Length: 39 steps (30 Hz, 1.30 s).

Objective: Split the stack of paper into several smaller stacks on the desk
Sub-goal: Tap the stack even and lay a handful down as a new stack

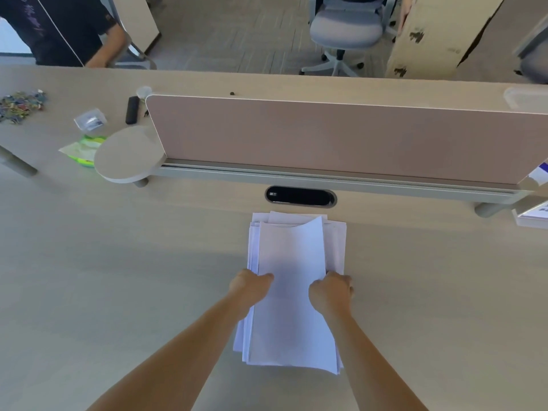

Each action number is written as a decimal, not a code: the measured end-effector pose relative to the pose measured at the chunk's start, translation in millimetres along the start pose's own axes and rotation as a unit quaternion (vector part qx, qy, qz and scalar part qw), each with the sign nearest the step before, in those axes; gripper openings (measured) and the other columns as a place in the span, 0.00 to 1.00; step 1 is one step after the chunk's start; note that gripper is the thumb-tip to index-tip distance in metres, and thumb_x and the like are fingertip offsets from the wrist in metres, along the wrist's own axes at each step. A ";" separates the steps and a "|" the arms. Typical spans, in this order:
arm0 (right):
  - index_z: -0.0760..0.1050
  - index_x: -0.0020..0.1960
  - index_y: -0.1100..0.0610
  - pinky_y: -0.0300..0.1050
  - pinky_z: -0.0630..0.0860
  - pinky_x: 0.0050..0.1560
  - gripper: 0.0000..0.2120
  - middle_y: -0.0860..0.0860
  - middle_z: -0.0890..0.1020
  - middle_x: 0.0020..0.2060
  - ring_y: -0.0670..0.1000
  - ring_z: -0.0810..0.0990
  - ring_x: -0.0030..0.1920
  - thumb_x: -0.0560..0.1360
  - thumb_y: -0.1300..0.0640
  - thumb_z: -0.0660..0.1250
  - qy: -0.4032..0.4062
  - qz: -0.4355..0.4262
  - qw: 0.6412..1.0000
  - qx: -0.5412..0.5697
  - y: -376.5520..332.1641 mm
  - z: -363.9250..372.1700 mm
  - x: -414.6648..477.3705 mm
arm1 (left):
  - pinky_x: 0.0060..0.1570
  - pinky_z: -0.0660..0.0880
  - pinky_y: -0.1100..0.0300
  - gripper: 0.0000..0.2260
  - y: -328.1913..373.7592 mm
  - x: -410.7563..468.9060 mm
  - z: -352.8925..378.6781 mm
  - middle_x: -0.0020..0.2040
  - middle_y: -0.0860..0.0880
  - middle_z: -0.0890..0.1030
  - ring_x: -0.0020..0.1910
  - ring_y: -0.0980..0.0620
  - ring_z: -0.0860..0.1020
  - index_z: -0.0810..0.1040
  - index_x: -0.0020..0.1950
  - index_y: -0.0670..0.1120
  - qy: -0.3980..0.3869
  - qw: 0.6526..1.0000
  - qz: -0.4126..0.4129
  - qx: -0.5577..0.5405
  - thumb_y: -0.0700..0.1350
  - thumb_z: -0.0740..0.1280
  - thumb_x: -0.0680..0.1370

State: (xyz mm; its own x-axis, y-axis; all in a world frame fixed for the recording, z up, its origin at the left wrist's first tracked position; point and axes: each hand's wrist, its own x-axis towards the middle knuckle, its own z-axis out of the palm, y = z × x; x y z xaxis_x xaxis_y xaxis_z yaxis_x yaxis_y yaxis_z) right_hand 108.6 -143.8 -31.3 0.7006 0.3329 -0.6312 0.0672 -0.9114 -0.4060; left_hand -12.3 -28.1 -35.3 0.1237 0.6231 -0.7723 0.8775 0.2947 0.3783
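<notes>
Paper stack (292,256) on pale desk (118,292) before pink divider (326,137)

A loose stack of paper (292,321) lay lengthwise on the pale worktop (118,277), its sheets fanned unevenly, just short of a black oval cable port (300,196) below a pinkish divider panel (326,137). The left grip (252,287) curled round the left edge of the upper sheets and the right grip (330,292) round their right edge; the top sheet's far end bowed upward.
</notes>
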 end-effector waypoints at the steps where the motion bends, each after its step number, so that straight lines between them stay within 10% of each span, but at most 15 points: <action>1: 0.70 0.66 0.64 0.55 0.72 0.63 0.18 0.60 0.65 0.65 0.61 0.68 0.63 0.78 0.61 0.57 0.005 0.000 1.000 0.008 0.1 -1.4 0.4 | 0.29 0.60 0.61 0.13 -1.0 0.6 1.0 0.34 0.51 0.64 0.30 0.52 0.63 0.71 0.51 0.43 -0.003 1.000 0.000 0.001 0.52 0.63 0.76; 8: 0.57 0.74 0.56 0.48 0.76 0.49 0.28 0.57 0.71 0.64 0.60 0.78 0.57 0.77 0.59 0.63 0.056 -0.041 0.977 0.200 3.2 -0.9 -4.4 | 0.34 0.66 0.61 0.15 -4.0 -2.8 3.0 0.45 0.49 0.72 0.41 0.50 0.71 0.69 0.56 0.44 -0.001 1.000 0.012 0.009 0.52 0.63 0.76; 12: 0.74 0.60 0.58 0.43 0.73 0.40 0.16 0.53 0.81 0.48 0.55 0.77 0.43 0.74 0.61 0.58 -0.057 0.014 0.979 0.197 8.0 -1.1 5.6 | 0.39 0.68 0.60 0.20 -4.9 -5.4 0.3 0.49 0.48 0.74 0.45 0.48 0.73 0.69 0.66 0.44 -0.006 1.000 0.011 0.002 0.52 0.64 0.77; 19: 0.79 0.47 0.55 0.40 0.66 0.32 0.15 0.49 0.76 0.34 0.51 0.70 0.31 0.73 0.65 0.54 -0.055 -0.049 0.969 0.235 0.2 -26.1 -8.9 | 0.33 0.68 0.61 0.18 -8.7 1.3 -10.4 0.36 0.49 0.73 0.33 0.51 0.72 0.76 0.52 0.40 -0.011 0.999 0.007 -0.053 0.54 0.68 0.75; 24: 0.80 0.48 0.61 0.43 0.70 0.37 0.12 0.51 0.79 0.37 0.52 0.72 0.36 0.73 0.66 0.59 -0.085 -0.090 0.950 0.288 -17.4 -56.5 -34.6 | 0.56 0.79 0.50 0.29 -12.3 -1.7 -30.2 0.56 0.44 0.82 0.53 0.44 0.82 0.78 0.61 0.41 0.002 0.988 0.047 -0.149 0.61 0.73 0.71; 31: 0.80 0.50 0.46 0.43 0.77 0.44 0.12 0.45 0.86 0.43 0.49 0.83 0.42 0.79 0.61 0.62 -0.081 -0.193 0.926 0.313 -44.8 -59.6 -70.8 | 0.46 0.82 0.52 0.10 -11.7 -49.4 -101.6 0.48 0.43 0.87 0.45 0.46 0.86 0.81 0.53 0.39 -0.098 0.891 0.154 -0.416 0.45 0.70 0.78; 39: 0.78 0.61 0.48 0.34 0.77 0.49 0.10 0.40 0.84 0.51 0.37 0.82 0.49 0.81 0.54 0.63 -0.048 -0.285 0.894 0.341 -82.6 12.8 -119.1 | 0.55 0.80 0.47 0.12 -67.3 -64.9 -171.0 0.52 0.41 0.86 0.51 0.42 0.84 0.83 0.53 0.41 0.027 0.887 0.245 -0.390 0.48 0.73 0.76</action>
State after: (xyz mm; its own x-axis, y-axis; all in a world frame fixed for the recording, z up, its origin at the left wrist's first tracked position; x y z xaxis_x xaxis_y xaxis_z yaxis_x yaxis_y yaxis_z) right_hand 10.5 -105.1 69.0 0.6247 0.7453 -0.2331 -0.0776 -0.2378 -0.9682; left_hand -158.6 35.6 76.6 0.3603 0.8428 -0.3998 0.1343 0.3773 0.9163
